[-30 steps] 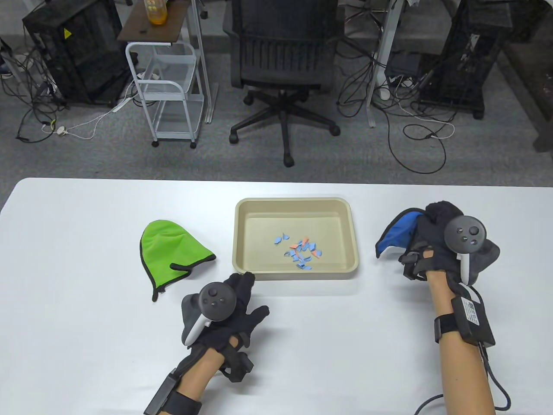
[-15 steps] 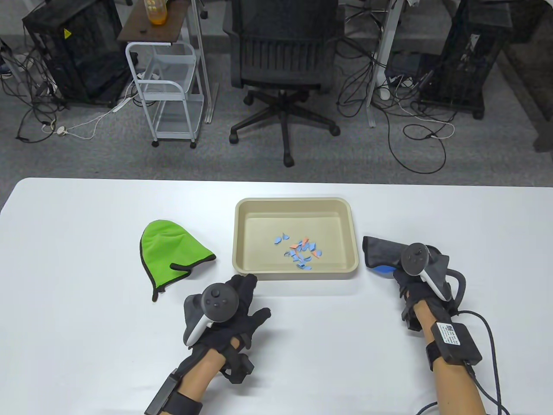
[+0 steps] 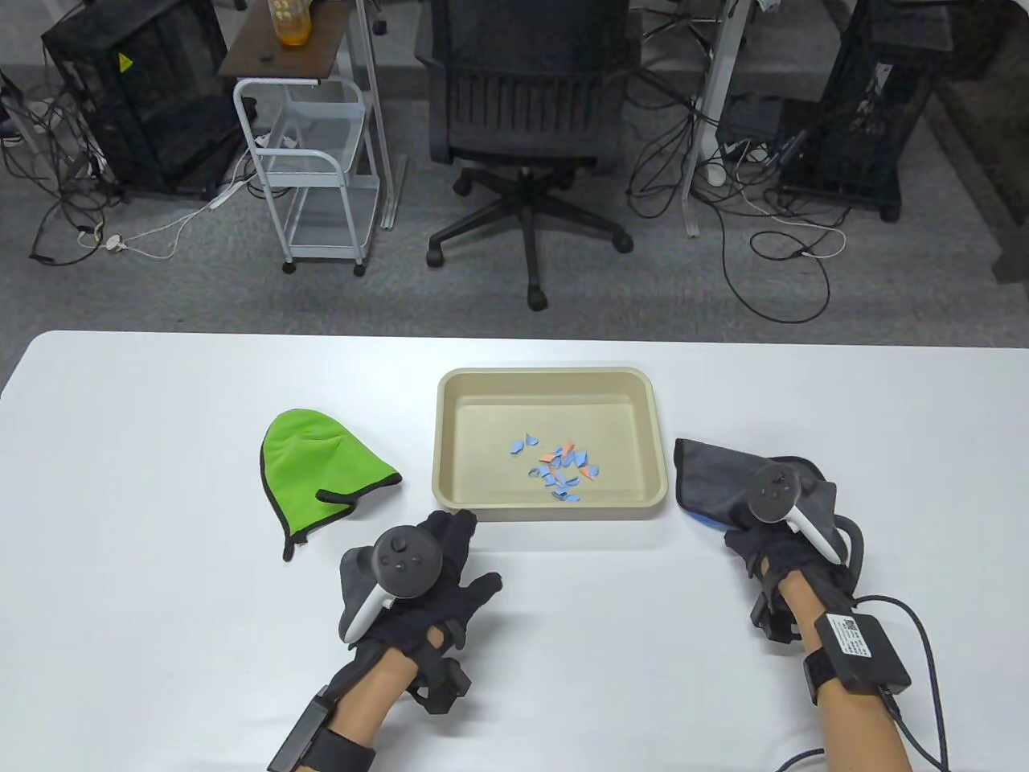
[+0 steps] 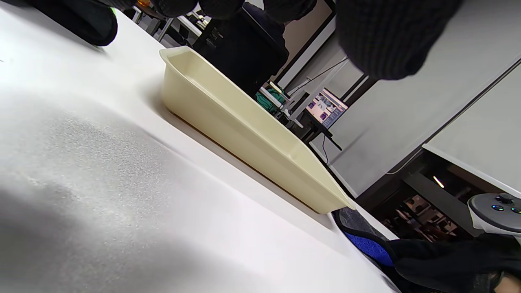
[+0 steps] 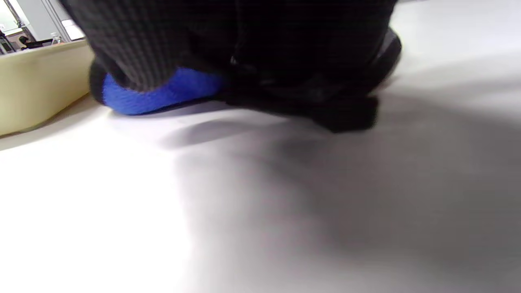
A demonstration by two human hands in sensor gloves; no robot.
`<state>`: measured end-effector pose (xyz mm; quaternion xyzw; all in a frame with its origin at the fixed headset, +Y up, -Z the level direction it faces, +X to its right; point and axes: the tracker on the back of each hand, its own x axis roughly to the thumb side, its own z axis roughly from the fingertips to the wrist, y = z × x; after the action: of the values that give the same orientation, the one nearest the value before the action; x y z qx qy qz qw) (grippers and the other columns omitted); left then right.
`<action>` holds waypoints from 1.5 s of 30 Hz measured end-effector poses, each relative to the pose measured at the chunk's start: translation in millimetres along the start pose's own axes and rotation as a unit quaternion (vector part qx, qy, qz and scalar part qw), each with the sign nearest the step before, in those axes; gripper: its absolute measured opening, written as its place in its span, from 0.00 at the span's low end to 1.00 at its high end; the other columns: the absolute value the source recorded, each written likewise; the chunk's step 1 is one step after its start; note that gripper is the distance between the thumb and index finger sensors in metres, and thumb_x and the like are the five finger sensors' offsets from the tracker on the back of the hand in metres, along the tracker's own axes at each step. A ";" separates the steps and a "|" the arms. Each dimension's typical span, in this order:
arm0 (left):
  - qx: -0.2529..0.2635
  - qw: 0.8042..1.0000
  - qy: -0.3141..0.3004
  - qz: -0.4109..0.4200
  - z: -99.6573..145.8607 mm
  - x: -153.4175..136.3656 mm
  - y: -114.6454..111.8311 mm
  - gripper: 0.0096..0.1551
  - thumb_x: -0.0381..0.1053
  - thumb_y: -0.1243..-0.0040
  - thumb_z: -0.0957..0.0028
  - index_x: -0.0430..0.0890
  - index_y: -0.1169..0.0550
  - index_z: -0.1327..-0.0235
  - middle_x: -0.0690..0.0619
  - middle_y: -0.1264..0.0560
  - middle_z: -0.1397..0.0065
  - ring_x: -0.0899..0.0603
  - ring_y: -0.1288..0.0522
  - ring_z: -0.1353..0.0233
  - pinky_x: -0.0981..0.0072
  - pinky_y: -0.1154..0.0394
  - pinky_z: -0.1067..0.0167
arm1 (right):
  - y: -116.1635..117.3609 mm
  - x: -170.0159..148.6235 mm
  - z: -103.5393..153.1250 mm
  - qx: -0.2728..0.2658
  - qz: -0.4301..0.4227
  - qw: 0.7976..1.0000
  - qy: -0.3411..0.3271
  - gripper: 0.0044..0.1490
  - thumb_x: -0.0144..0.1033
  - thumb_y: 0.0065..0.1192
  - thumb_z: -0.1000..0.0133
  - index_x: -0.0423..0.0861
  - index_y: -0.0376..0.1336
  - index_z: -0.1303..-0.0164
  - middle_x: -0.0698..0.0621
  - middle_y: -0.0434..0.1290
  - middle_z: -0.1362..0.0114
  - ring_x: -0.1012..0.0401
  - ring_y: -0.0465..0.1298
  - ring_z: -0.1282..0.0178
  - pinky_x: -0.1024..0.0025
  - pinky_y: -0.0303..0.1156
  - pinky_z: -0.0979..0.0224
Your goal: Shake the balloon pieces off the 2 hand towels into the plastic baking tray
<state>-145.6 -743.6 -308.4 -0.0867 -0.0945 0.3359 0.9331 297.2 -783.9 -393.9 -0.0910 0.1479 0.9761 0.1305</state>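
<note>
Grey-blue towel point(image 3: 715, 478) lies right of the tray point(image 3: 655, 450) under the right hand point(image 3: 784, 547) (grip unclear); left hand point(image 3: 434, 575) relaxed, empty. Pieces point(image 3: 559, 470) collected; next, withdraw.

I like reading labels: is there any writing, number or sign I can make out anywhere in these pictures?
No text can be read.
Yellow warning triangle sign on the black cabinet: symbol too small.
White label on the right wrist box: print too small.
Monitor in the left wrist view: too blurred.
</note>
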 end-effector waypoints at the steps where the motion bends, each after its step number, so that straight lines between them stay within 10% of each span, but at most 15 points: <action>1: 0.000 1.000 -0.001 0.000 0.1 0.3 -0.1 0.52 0.64 0.42 0.58 0.54 0.52 0.25 0.41 0.57 0.19 0.27 0.54 0.17 0.26 0.49 0.29 | -0.3 -2.1 2.3 0.008 -0.009 1.000 -0.004 0.38 0.52 0.63 0.53 0.55 0.61 0.32 0.51 0.56 0.15 0.49 0.64 0.20 0.52 0.68 0.24; 11: -0.001 1.000 -0.017 -0.002 0.0 3.1 -1.6 0.52 0.64 0.42 0.59 0.54 0.52 0.25 0.41 0.57 0.19 0.27 0.54 0.17 0.26 0.49 0.29 | -39.7 -5.3 40.1 -0.050 -0.126 0.990 -0.038 0.45 0.61 0.56 0.53 0.55 0.55 0.26 0.47 0.51 0.12 0.43 0.58 0.18 0.46 0.64 0.24; 21: -0.006 0.999 -0.032 -0.003 0.3 4.7 -3.2 0.53 0.66 0.43 0.59 0.56 0.53 0.25 0.41 0.58 0.19 0.27 0.56 0.17 0.25 0.50 0.29 | -77.3 73.9 111.4 -0.185 -0.135 0.959 -0.167 0.47 0.65 0.54 0.54 0.56 0.53 0.24 0.48 0.49 0.11 0.43 0.54 0.16 0.44 0.61 0.22; 29: -0.005 0.998 -0.055 0.001 2.1 9.2 -5.5 0.53 0.68 0.45 0.60 0.59 0.53 0.25 0.42 0.59 0.18 0.27 0.58 0.16 0.23 0.51 0.29 | -35.6 135.2 148.6 -0.186 -0.157 0.926 -0.288 0.49 0.67 0.53 0.55 0.59 0.49 0.23 0.51 0.47 0.10 0.46 0.48 0.13 0.42 0.57 0.20; 45: -0.027 0.998 -0.057 0.004 -4.1 7.7 -14.3 0.53 0.69 0.46 0.61 0.60 0.54 0.25 0.43 0.61 0.18 0.27 0.61 0.16 0.23 0.53 0.29 | 29.9 140.7 125.2 -0.082 -0.093 0.951 -0.285 0.54 0.69 0.51 0.56 0.57 0.41 0.22 0.50 0.39 0.10 0.45 0.40 0.13 0.38 0.48 0.19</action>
<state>-130.1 -749.8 -308.2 -0.0924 -0.1565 0.3411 0.9223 137.7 -740.3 -298.7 0.1670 0.0145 0.9538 0.2494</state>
